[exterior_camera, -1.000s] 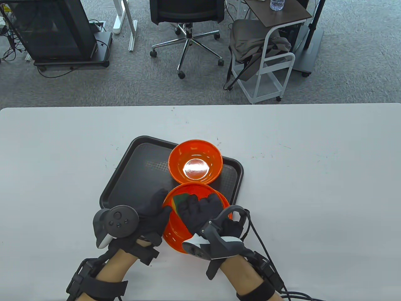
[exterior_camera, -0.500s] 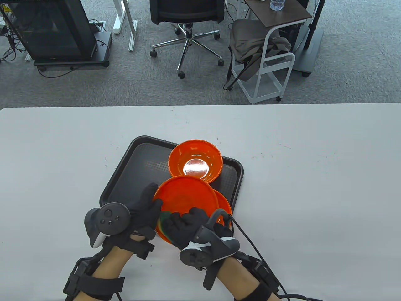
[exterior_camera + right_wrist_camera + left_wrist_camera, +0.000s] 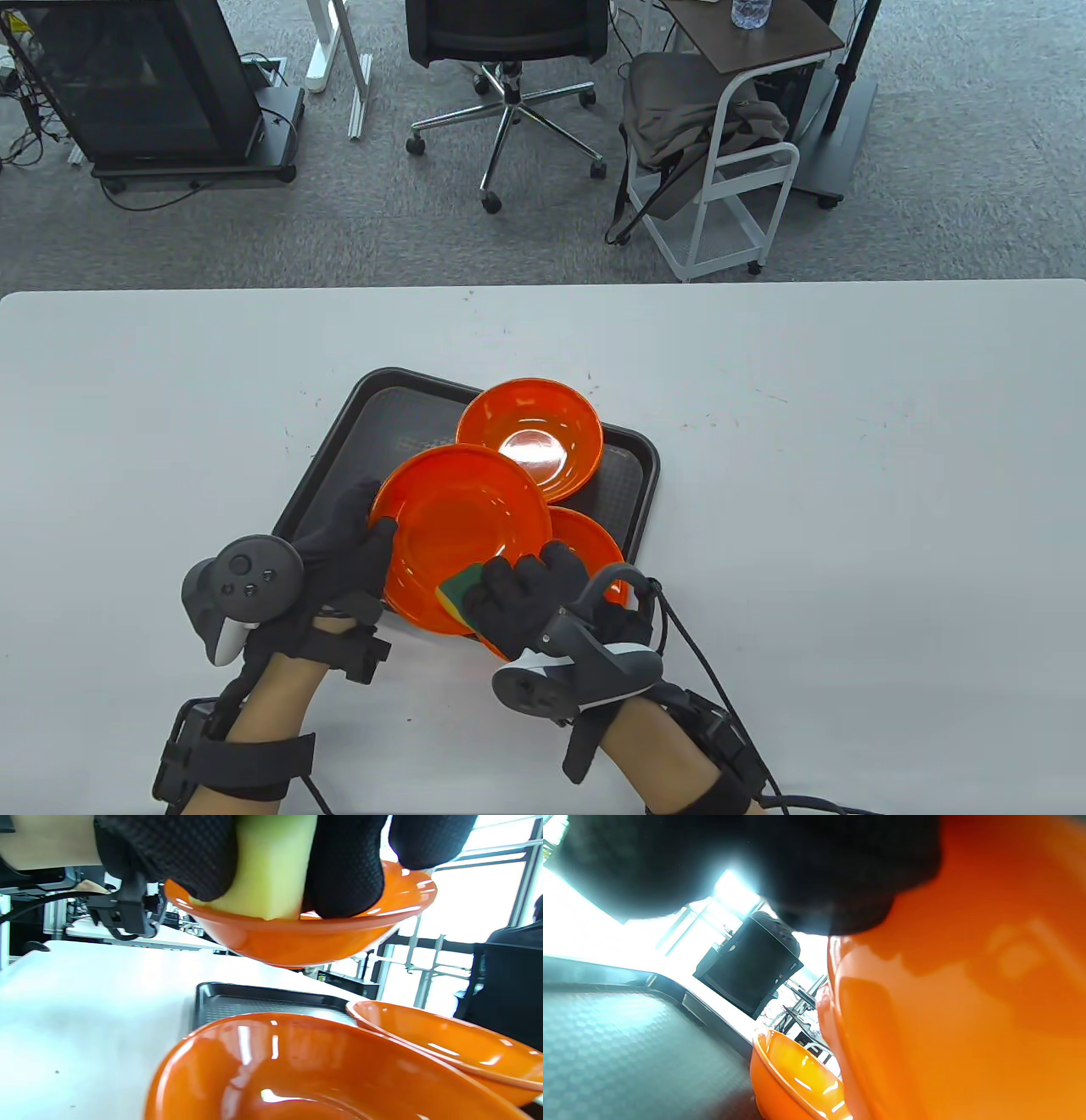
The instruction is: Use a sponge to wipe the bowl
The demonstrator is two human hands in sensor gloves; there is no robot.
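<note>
My left hand (image 3: 348, 543) grips the left rim of an orange bowl (image 3: 462, 531) and holds it lifted above the black tray (image 3: 356, 458). The bowl also fills the left wrist view (image 3: 967, 1005). My right hand (image 3: 534, 594) holds a green and yellow sponge (image 3: 458, 594) pressed against the bowl's near rim; in the right wrist view the yellow sponge (image 3: 271, 870) sits between my gloved fingers (image 3: 343, 870) on the lifted bowl (image 3: 305, 933). A second orange bowl (image 3: 585, 543) lies under my right hand. A third orange bowl (image 3: 534, 433) stands at the tray's far side.
The tray lies on a white table (image 3: 848, 509) with bare surface to the left and right. Cables (image 3: 704, 662) trail from my right wrist toward the table's near edge. Beyond the far edge are an office chair (image 3: 509, 51) and a white cart (image 3: 730, 170).
My left hand has lifted the top bowl off the one beneath and carried it left and away. My right hand with the sponge moved from inside the bowl to its near rim.
</note>
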